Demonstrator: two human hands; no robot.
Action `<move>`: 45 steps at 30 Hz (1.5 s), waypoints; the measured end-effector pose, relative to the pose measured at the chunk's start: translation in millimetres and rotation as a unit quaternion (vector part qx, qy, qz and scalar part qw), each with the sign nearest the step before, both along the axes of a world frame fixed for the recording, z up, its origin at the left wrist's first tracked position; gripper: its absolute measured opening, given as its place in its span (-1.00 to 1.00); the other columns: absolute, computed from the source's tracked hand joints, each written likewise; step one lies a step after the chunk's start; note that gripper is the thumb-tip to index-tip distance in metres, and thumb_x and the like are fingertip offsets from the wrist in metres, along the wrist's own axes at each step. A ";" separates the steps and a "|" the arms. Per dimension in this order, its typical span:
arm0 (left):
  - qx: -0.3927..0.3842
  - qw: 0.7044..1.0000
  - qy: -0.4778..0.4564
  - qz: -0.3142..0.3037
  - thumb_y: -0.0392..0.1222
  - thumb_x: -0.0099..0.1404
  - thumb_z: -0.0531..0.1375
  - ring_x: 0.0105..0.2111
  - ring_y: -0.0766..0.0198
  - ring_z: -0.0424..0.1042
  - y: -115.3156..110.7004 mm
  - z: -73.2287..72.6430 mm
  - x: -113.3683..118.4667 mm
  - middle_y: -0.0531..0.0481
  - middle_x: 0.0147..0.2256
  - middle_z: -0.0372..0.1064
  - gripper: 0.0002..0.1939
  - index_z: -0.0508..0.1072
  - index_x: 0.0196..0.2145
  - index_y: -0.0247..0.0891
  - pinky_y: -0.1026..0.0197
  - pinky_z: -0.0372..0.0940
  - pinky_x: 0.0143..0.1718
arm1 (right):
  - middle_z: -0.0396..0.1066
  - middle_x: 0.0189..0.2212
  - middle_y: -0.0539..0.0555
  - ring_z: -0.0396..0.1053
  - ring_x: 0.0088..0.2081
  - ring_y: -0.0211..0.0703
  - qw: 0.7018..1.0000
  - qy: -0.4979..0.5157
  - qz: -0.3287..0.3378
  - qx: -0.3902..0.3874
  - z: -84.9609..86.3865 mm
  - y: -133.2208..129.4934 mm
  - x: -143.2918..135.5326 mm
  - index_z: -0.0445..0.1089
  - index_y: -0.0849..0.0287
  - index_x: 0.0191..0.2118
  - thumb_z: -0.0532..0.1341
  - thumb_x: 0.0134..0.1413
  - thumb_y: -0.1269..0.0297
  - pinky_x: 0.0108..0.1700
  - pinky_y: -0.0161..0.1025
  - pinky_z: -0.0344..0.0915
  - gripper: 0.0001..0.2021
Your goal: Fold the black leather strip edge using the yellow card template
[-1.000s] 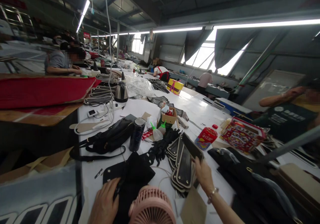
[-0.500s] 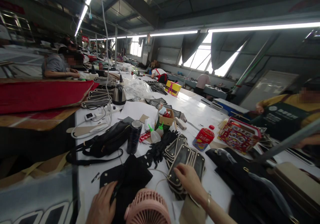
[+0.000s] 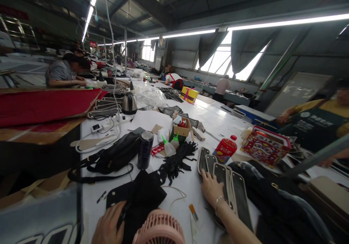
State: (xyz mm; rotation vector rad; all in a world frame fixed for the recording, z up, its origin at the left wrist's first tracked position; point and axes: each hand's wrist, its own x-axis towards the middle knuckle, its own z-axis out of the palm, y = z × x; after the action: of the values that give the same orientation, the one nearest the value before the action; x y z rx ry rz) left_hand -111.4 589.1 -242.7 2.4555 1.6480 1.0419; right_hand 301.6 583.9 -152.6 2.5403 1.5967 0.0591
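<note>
The right hand (image 3: 212,189) lies palm down over the near-left part of a stack of long, round-ended dark grey panels edged in pale cord (image 3: 228,186), on the right of the white tabletop (image 3: 177,200). Its fingers are spread and fairly straight, pressing on the panels rather than closing round one, apparently to steady the stack or square its edges. The panels overlap like fanned cards, small metal studs at their ends, probably because such flat pieces slide easily over one another.

The left hand (image 3: 110,220) rests on a folded piece of matte black material (image 3: 148,189), fingers bent and partly closed, thumb near them. A dark object shows in the gap, but whether it is gripped I cannot tell; the hand's weight seems to pin the black material down.

A round pink plastic fan (image 3: 160,229) stands between the hands at the near edge, perhaps to send air towards the worker. A small flat brush with an orange-brown end (image 3: 193,212) lies bare on the table left of the panels, and two translucent squeeze bottles with green nozzles (image 3: 169,147) sit beyond a heap of black strips (image 3: 177,162), seemingly kept within reach
</note>
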 end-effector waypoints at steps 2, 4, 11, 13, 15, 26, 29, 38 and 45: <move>0.001 1.000 0.001 0.001 -0.14 0.29 0.04 -0.15 0.09 0.57 0.5 -1.4 0.1 -0.09 -0.12 0.56 -0.66 0.49 -0.06 -0.22 0.09 0.52 -0.23 | 0.25 0.19 0.29 0.19 0.17 0.26 1.000 -0.009 0.008 -0.001 4.8 -9.2 7.6 0.19 0.13 0.26 0.01 0.19 0.47 0.00 0.31 0.23 -0.49; 0.008 1.000 0.008 -0.001 -0.15 0.29 0.04 -0.14 0.09 0.56 0.7 -3.7 -0.4 -0.10 -0.12 0.56 -0.65 0.49 -0.06 -0.24 0.08 0.52 -0.23 | 0.14 0.26 0.30 0.05 0.26 0.34 1.000 -0.015 0.024 0.008 9.5 -9.0 3.3 0.23 0.16 0.23 0.06 0.17 0.38 0.06 0.38 0.15 -0.51; -0.002 1.000 0.028 0.003 -0.20 0.30 0.02 -0.11 0.10 0.55 -2.9 1.1 2.2 -0.12 -0.09 0.55 -0.63 0.48 -0.03 -0.26 0.11 0.50 -0.17 | -0.09 0.38 0.11 0.22 0.16 -0.01 0.974 0.018 0.225 0.031 20.1 55.2 -61.2 -0.08 -0.10 0.38 0.07 0.09 0.61 0.02 -0.13 0.29 -0.22; 0.002 0.999 0.032 0.002 -0.22 0.31 0.00 -0.10 0.10 0.54 -4.0 3.9 3.2 -0.14 -0.09 0.54 -0.62 0.48 -0.02 -0.30 0.11 0.50 -0.17 | -0.04 0.35 0.08 0.25 0.11 0.04 0.964 0.022 0.264 0.020 18.4 71.9 -74.8 0.07 -0.14 0.31 0.09 0.11 0.64 -0.02 -0.06 0.34 -0.28; -0.008 0.999 0.035 0.000 -0.24 0.30 0.00 -0.08 0.10 0.53 -4.5 4.4 3.4 -0.15 -0.08 0.54 -0.61 0.48 -0.01 -0.31 0.10 0.50 -0.15 | 0.11 0.26 0.10 0.28 0.07 0.07 0.960 0.026 0.280 0.012 15.1 78.6 -78.5 0.24 -0.02 0.20 0.15 0.16 0.57 -0.05 0.01 0.38 -0.47; -0.043 0.999 0.011 0.003 -0.27 0.28 0.00 -0.05 0.11 0.51 -6.6 3.3 5.7 -0.14 -0.05 0.52 -0.59 0.48 0.01 -0.27 0.07 0.46 -0.10 | 0.24 0.23 0.16 0.30 0.15 -0.02 0.953 0.088 0.275 0.089 -1.5 3.8 24.5 0.36 0.20 0.13 -0.11 -0.19 0.78 0.19 -0.08 0.29 -0.26; -0.046 0.999 0.003 0.001 -0.25 0.29 0.00 -0.05 0.10 0.51 -6.3 3.6 6.1 -0.15 -0.05 0.51 -0.59 0.47 0.02 -0.27 0.07 0.46 -0.10 | 0.23 0.23 0.22 0.21 0.24 -0.09 0.949 0.118 0.248 0.155 1.1 7.5 37.3 0.28 0.28 0.19 -0.13 -0.16 0.73 0.30 -0.08 0.15 -0.26; -0.052 0.999 -0.015 0.009 -0.23 0.32 0.00 -0.04 0.06 0.48 -10.1 9.3 9.2 -0.18 -0.04 0.49 -0.62 0.44 0.02 -0.30 -0.01 0.41 -0.05 | -0.02 0.34 0.20 0.11 0.27 0.11 0.930 0.238 0.234 0.153 20.2 56.5 20.0 0.07 0.10 0.32 0.22 0.03 0.59 0.25 0.10 0.17 -0.27; -0.070 0.997 -0.010 0.001 -0.23 0.33 -0.01 -0.04 0.01 0.44 -10.2 17.2 9.7 -0.20 -0.05 0.48 -0.63 0.42 0.01 -0.34 -0.05 0.36 -0.05 | 0.18 0.23 0.21 0.14 0.24 0.11 0.936 0.256 0.093 0.222 27.3 -4.1 46.9 0.22 0.19 0.20 0.27 0.17 0.36 0.26 0.18 0.10 -0.52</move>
State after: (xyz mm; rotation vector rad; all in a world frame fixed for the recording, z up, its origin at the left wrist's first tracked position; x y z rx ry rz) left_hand -101.7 578.9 -225.5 2.3482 1.6571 0.9143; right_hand 348.5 579.7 -125.2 2.8931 2.2348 -0.2770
